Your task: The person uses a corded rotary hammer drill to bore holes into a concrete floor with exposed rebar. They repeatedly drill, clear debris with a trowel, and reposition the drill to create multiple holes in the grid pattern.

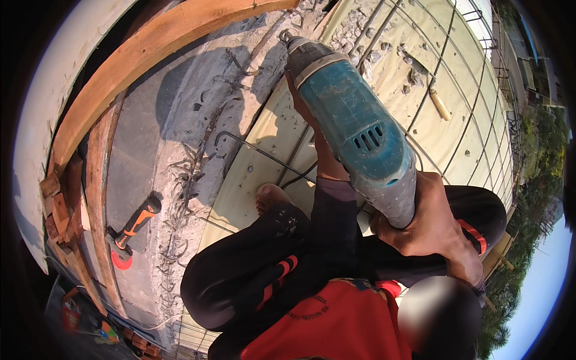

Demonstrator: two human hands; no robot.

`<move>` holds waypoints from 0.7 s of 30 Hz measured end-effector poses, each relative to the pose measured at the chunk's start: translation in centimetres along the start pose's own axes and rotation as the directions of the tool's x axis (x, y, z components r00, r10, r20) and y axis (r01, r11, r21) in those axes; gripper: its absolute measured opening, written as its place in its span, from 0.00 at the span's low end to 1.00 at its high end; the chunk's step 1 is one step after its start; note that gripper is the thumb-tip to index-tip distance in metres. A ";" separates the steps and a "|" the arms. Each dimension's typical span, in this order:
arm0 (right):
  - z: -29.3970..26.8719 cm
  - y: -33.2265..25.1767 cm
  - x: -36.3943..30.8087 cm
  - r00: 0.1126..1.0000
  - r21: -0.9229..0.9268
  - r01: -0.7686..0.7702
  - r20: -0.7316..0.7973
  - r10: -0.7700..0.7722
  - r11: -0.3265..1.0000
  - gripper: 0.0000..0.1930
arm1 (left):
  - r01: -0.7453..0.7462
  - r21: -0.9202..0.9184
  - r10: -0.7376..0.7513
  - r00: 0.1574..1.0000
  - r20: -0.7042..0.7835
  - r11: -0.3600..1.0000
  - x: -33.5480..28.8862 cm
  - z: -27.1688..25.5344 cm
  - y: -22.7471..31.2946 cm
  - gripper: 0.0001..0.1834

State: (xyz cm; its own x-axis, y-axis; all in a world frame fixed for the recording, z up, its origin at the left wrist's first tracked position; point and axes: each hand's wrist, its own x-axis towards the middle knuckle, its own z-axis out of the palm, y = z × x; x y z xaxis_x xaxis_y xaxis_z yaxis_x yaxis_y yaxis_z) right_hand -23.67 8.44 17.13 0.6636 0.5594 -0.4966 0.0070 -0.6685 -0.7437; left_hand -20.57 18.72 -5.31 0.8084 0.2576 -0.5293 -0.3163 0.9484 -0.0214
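A teal and grey demolition hammer (pixel 354 120) slants across the middle, its nose pointing up and left toward broken concrete (pixel 210 108). My right hand (pixel 427 210) is wrapped round its rear grip. Under the front of the body, my left hand (pixel 297 99) supports the tool, largely hidden behind it. A small metal tip (pixel 285 36) shows at the nose; whether it touches the concrete I cannot tell. Bent rebar ends (pixel 243 67) stick out of the rough concrete just left of the nose.
Left lies an orange and black angle grinder (pixel 137 225) with a red disc, near a curved-looking timber beam (pixel 162 45). A rebar grid (pixel 447 54) covers cream sheeting (pixel 480 117), with rubble (pixel 354 33) and a wooden-handled trowel (pixel 440 105). My bare foot (pixel 270 198) rests beside the concrete.
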 end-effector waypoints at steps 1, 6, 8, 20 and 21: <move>-0.3 -0.1 0.0 1.000 -0.021 -0.024 0.019 0.025 0.999 0.25 | 0.003 -0.019 -0.003 1.000 -0.004 1.000 0.2 -0.2 -0.1 0.26; 3.8 2.3 -1.7 0.988 0.121 -0.032 -0.147 0.050 0.992 0.11 | 0.136 0.049 -0.141 0.981 0.134 0.990 1.2 -0.8 1.4 0.27; 6.6 3.0 -2.1 0.964 0.203 -0.030 -0.253 0.082 0.979 0.09 | 0.234 0.100 -0.252 0.940 0.230 0.967 0.7 -0.6 3.6 0.27; -0.2 4.9 -2.6 0.968 0.413 -0.066 -0.195 0.159 0.908 0.23 | 0.356 -0.167 -0.326 0.928 0.183 0.920 1.3 0.8 -0.4 0.21; 1.1 4.9 -2.7 0.970 0.392 -0.059 -0.194 0.146 0.918 0.23 | 0.365 -0.159 -0.333 0.922 0.196 0.917 1.5 -0.1 0.3 0.23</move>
State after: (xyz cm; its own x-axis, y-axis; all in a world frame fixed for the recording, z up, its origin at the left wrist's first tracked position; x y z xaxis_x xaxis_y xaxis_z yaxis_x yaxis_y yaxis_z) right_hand -26.27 4.16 14.30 0.7901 0.3502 -0.5031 -0.3261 -0.4549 -0.8287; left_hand -19.48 19.37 -6.21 0.9482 -0.0423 -0.3148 -0.0737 0.9348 -0.3475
